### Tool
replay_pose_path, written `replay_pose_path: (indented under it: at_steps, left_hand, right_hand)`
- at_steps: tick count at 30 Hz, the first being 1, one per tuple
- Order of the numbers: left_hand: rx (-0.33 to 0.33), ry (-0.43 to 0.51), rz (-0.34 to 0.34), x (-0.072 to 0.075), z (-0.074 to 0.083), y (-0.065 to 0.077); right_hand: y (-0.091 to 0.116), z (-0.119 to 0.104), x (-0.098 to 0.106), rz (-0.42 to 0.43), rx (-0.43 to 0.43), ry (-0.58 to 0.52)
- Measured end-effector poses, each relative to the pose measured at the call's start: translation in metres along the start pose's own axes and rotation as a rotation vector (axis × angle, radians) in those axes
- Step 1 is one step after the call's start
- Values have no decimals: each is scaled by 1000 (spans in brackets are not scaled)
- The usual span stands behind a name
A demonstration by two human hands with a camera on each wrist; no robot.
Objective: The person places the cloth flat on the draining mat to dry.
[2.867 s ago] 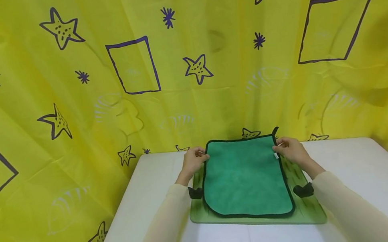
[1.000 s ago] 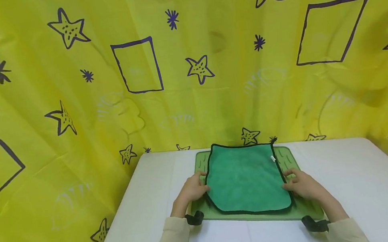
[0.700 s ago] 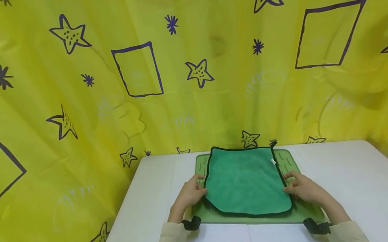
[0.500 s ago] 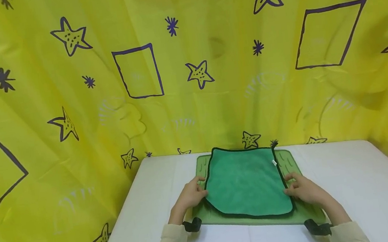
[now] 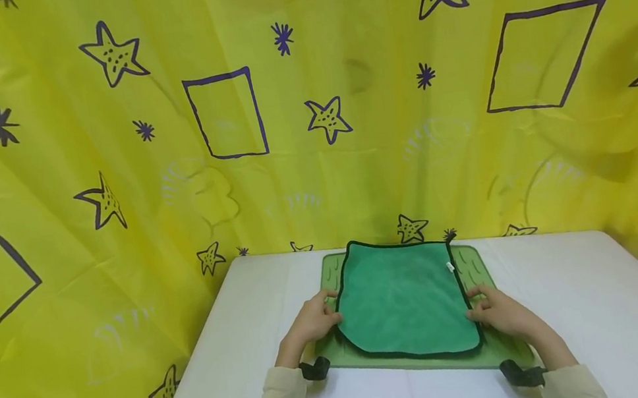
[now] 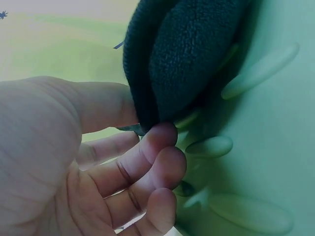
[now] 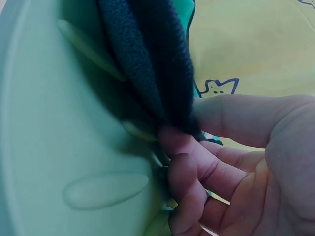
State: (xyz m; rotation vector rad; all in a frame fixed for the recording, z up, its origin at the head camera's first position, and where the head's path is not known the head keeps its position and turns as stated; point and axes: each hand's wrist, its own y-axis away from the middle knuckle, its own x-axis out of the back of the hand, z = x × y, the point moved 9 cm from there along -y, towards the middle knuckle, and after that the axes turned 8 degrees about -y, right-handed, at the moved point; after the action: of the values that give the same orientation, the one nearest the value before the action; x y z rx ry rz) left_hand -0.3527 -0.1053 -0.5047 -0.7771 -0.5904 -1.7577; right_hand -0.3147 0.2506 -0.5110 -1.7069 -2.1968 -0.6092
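Observation:
A green towel (image 5: 403, 298) with black edging and a small white tag lies spread over a lighter green mat (image 5: 471, 262) with raised oval ridges. My left hand (image 5: 311, 319) pinches the towel's left edge between thumb and index finger; the left wrist view shows the dark edging (image 6: 142, 64) lifted off the mat there. On the opposite side my right hand (image 5: 501, 312) pinches the right edge the same way, and in the right wrist view the edging (image 7: 170, 64) also stands raised. Most of the mat's middle is hidden beneath the towel.
The mat sits on a white table (image 5: 568, 281). Behind and to the left hangs a yellow curtain (image 5: 375, 172) with drawn stars and rectangles. Black straps (image 5: 316, 368) circle both wrists.
Both hands have moved from the towel's far corners down its side edges, toward me. The towel's far edge sits lower, showing more of the mat's far corners. Over the last half second, almost nothing moves.

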Motion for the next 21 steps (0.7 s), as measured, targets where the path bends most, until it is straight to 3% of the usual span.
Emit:
replay_pose_path:
  at_steps: [21]
  left_hand:
    - [11, 14, -10, -4, 0, -1]
  right_hand:
    - [2, 3, 1, -37, 14, -49]
